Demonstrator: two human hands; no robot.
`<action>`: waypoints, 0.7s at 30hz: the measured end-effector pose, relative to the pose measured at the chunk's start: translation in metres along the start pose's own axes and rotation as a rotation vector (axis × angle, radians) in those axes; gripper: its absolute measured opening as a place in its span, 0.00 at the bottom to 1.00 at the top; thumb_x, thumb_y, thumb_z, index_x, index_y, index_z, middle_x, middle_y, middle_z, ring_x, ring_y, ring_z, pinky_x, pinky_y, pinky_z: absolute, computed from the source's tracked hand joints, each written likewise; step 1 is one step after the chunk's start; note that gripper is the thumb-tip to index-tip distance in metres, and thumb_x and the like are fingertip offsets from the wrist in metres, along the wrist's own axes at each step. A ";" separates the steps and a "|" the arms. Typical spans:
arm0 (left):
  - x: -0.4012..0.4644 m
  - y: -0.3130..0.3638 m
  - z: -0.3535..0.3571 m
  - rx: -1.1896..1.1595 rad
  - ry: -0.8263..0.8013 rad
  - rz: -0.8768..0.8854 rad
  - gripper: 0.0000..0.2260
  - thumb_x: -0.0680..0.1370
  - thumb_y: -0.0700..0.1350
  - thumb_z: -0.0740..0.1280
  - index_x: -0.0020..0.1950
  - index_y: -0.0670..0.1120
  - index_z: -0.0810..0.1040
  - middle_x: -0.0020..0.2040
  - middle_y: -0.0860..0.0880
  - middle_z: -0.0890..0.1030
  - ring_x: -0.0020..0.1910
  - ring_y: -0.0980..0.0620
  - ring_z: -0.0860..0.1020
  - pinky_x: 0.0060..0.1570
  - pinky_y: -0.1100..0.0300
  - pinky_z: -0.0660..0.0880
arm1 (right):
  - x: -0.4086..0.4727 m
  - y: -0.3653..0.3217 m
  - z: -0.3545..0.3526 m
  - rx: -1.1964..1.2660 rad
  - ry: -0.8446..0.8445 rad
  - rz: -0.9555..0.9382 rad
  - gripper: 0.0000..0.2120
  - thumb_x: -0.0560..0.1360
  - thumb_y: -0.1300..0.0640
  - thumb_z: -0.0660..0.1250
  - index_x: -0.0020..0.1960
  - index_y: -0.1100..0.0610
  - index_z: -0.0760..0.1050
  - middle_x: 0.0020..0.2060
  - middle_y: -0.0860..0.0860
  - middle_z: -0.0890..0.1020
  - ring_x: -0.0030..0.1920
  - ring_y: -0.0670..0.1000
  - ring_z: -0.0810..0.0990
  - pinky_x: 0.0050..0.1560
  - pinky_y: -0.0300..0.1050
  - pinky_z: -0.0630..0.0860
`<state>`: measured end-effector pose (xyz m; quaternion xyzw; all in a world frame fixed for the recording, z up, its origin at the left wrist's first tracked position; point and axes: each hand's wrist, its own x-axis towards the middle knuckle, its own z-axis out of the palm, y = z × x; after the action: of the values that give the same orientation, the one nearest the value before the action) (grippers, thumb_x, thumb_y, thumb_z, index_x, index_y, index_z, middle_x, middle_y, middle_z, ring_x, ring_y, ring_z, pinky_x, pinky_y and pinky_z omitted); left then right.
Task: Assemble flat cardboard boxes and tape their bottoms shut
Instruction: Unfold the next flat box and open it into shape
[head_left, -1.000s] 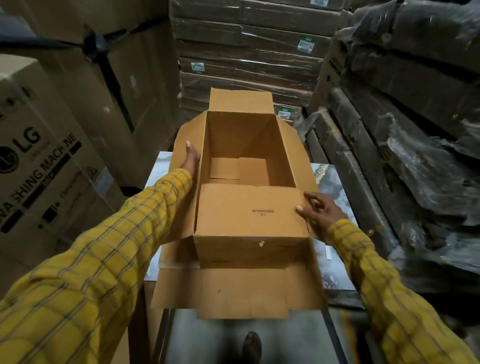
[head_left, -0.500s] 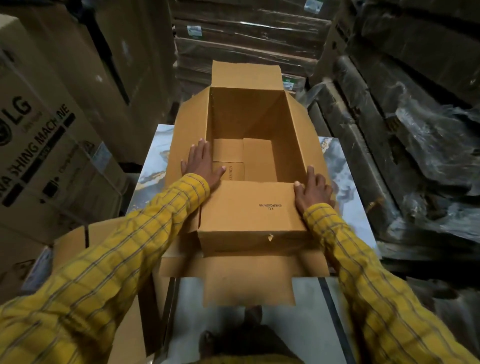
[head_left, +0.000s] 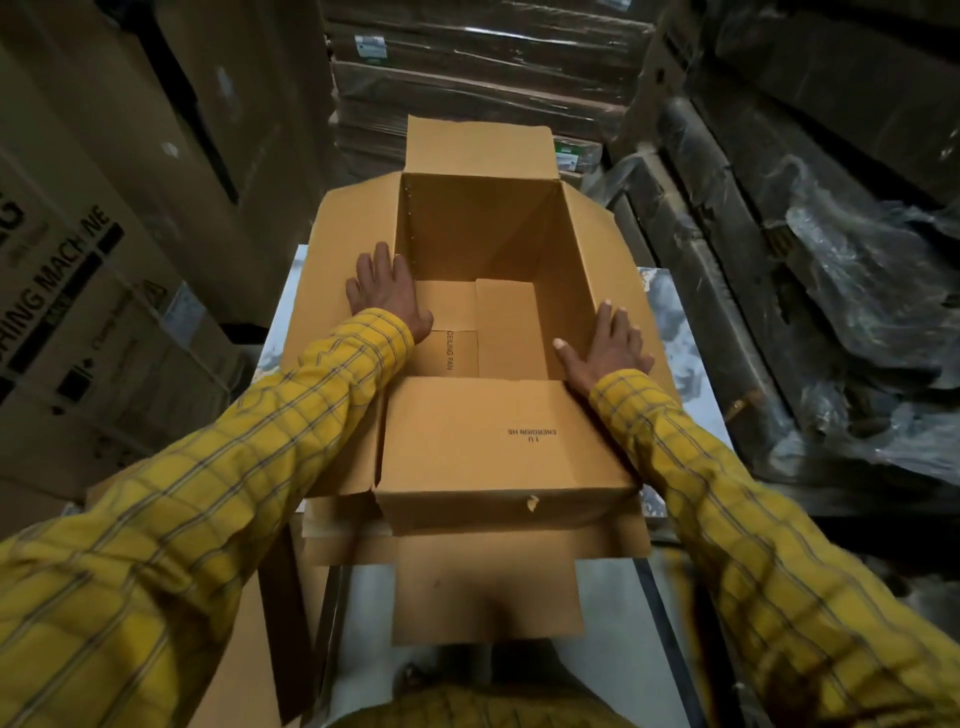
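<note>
Head view: sleeves over wrists, box (head_left: 498, 447) floor half hidden.

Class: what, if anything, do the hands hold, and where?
Nothing is gripped. Left hand and right hand press flat on the brown cardboard box's left and right side flaps.

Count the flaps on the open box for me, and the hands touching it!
Flaps standing open (far, left, right): 3
Flap folded inward (near flap): 1
Hands pressing on side flaps (left hand, right hand): 2
Total: 6
</note>
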<state>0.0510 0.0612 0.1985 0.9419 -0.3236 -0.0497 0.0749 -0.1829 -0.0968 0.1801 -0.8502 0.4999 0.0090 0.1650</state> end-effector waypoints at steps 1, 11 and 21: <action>0.011 0.001 0.001 0.010 -0.040 0.009 0.41 0.74 0.55 0.71 0.80 0.44 0.53 0.81 0.44 0.46 0.79 0.40 0.47 0.76 0.42 0.52 | 0.015 -0.006 -0.001 -0.009 0.006 -0.028 0.45 0.79 0.33 0.57 0.82 0.51 0.37 0.82 0.52 0.43 0.81 0.61 0.45 0.76 0.68 0.51; 0.079 0.007 0.004 0.071 -0.116 0.002 0.45 0.77 0.58 0.68 0.82 0.46 0.42 0.81 0.47 0.37 0.80 0.43 0.39 0.76 0.36 0.46 | 0.172 -0.060 -0.016 -0.094 -0.029 -0.162 0.45 0.80 0.36 0.59 0.82 0.55 0.37 0.82 0.51 0.39 0.81 0.58 0.42 0.78 0.65 0.49; 0.081 -0.001 0.019 0.118 -0.128 0.037 0.54 0.71 0.67 0.69 0.81 0.45 0.39 0.80 0.47 0.33 0.80 0.43 0.36 0.74 0.30 0.45 | 0.278 -0.115 -0.044 0.151 -0.087 -0.146 0.55 0.74 0.35 0.69 0.82 0.57 0.37 0.82 0.54 0.45 0.81 0.59 0.47 0.78 0.64 0.51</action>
<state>0.1125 0.0094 0.1760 0.9334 -0.3476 -0.0892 -0.0005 0.0474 -0.2937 0.2024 -0.8682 0.4284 -0.0039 0.2503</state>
